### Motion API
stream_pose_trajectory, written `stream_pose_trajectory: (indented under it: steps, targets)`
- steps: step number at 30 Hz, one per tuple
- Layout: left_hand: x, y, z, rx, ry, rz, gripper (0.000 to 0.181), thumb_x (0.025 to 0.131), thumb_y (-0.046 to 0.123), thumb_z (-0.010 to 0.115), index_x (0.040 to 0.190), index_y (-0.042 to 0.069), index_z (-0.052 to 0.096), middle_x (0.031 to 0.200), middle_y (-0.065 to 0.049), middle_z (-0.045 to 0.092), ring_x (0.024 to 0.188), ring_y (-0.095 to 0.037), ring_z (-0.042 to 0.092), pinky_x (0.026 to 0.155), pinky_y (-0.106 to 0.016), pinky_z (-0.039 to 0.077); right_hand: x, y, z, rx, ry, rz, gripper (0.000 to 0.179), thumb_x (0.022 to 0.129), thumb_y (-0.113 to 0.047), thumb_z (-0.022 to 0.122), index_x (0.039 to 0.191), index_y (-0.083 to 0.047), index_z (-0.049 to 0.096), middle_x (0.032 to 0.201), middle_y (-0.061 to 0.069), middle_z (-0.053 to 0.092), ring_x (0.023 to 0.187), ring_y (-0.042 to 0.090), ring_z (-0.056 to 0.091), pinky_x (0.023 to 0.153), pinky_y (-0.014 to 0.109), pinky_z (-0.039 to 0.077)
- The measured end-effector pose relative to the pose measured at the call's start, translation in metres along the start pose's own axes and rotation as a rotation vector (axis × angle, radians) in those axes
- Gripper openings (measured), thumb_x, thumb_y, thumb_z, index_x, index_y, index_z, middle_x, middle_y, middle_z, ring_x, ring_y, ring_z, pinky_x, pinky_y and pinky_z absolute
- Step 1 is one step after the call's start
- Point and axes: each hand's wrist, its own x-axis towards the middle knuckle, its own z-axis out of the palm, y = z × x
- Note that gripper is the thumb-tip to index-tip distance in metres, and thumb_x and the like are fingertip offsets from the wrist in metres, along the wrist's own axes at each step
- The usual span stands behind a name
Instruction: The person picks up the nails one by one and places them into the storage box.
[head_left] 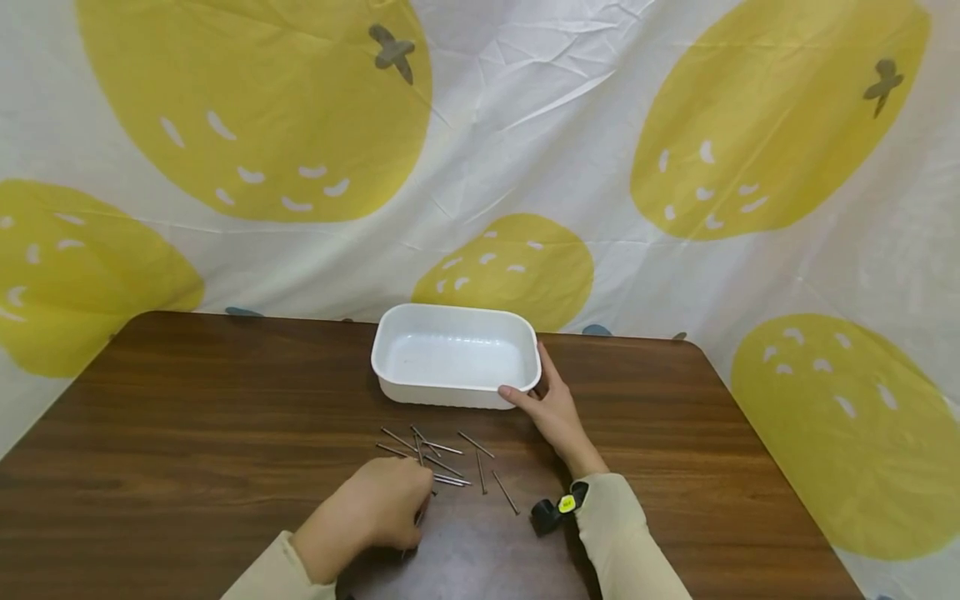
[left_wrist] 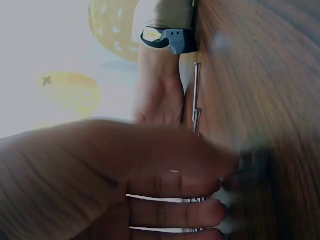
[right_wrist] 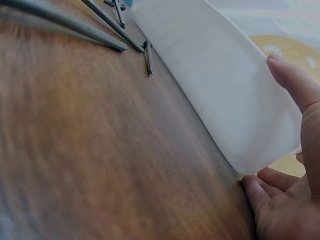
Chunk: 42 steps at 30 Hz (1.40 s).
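A white rectangular plastic tub [head_left: 450,396] stands near the table's back edge. My right hand [head_left: 555,408] grips its near right corner, thumb on the rim and fingers around the side; in the right wrist view the fingertips [right_wrist: 257,192] are low by the tub's base. Several metal nails [head_left: 442,448] lie scattered in front of the tub, some crossing each other. My left hand [head_left: 375,508] is low over the table at the near left of them. Its thumb and fingers pinch a nail [head_left: 418,518], mostly hidden by the hand and blurred in the left wrist view.
The brown wood-grain table [head_left: 225,433] has rounded back corners. Behind it hangs a white cloth [head_left: 517,150] printed with yellow fruit. A black wrist strap with a small device [head_left: 546,515] sits at the right cuff, close to the rightmost nail.
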Motion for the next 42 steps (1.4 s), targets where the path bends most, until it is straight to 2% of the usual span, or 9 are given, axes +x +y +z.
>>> stream_pose_trajectory:
  steps: [8, 16, 21, 33, 37, 42]
  targets:
    - [-0.003, 0.01, 0.0, 0.067, 0.023, -0.053, 0.032, 0.059, 0.003, 0.082, 0.058, 0.016, 0.052, 0.063, 0.001, 0.058, 0.059, -0.019, 0.059, 0.057, -0.037, 0.053, 0.001, 0.002, 0.0, 0.009, -0.008, -0.004, 0.099, 0.088, -0.017, 0.078, 0.163, -0.017, 0.014, 0.17, 0.003, 0.015, 0.153, 0.026, 0.03, 0.122, 0.044, 0.031]
    - [-0.002, 0.006, 0.002, 0.04, 0.017, -0.056, 0.036, 0.058, -0.004, 0.082, 0.06, 0.015, 0.052, 0.065, 0.0, 0.058, 0.059, -0.019, 0.057, 0.057, -0.036, 0.052, 0.0, 0.001, 0.0, 0.013, -0.014, -0.001, 0.099, 0.087, -0.017, 0.078, 0.163, -0.021, 0.014, 0.17, 0.004, 0.017, 0.153, 0.026, 0.03, 0.122, 0.044, 0.031]
    - [-0.001, 0.005, 0.002, 0.011, 0.011, -0.062, 0.036, 0.059, -0.007, 0.079, 0.059, 0.016, 0.051, 0.063, 0.002, 0.055, 0.056, -0.015, 0.051, 0.054, -0.034, 0.048, 0.0, 0.001, -0.001, 0.019, -0.017, 0.0, 0.099, 0.087, -0.016, 0.078, 0.163, -0.02, 0.014, 0.17, 0.005, 0.018, 0.153, 0.027, 0.031, 0.122, 0.045, 0.031]
    - [0.0, 0.002, 0.006, 0.011, 0.059, -0.037, 0.038, 0.059, -0.007, 0.078, 0.058, 0.016, 0.048, 0.061, 0.002, 0.053, 0.055, -0.015, 0.047, 0.051, -0.033, 0.044, 0.0, 0.0, -0.001, 0.015, -0.023, 0.001, 0.099, 0.088, -0.016, 0.077, 0.163, -0.017, 0.014, 0.169, 0.006, 0.02, 0.152, 0.027, 0.032, 0.121, 0.044, 0.032]
    - [0.0, 0.0, 0.005, -0.009, 0.056, -0.02, 0.037, 0.059, -0.007, 0.077, 0.059, 0.016, 0.048, 0.061, 0.004, 0.05, 0.055, -0.012, 0.043, 0.05, -0.03, 0.04, 0.0, 0.0, -0.002, 0.013, -0.02, 0.002, 0.098, 0.088, -0.016, 0.077, 0.163, -0.02, 0.014, 0.169, 0.006, 0.02, 0.152, 0.027, 0.032, 0.121, 0.044, 0.032]
    - [0.0, -0.005, -0.005, -0.1, 0.027, -0.025, 0.035, 0.059, -0.008, 0.075, 0.068, 0.017, 0.052, 0.066, 0.007, 0.049, 0.059, -0.009, 0.043, 0.052, -0.027, 0.038, 0.001, -0.001, -0.001, 0.013, -0.026, -0.002, 0.098, 0.088, -0.017, 0.077, 0.163, -0.02, 0.014, 0.169, 0.006, 0.021, 0.152, 0.027, 0.033, 0.121, 0.045, 0.032]
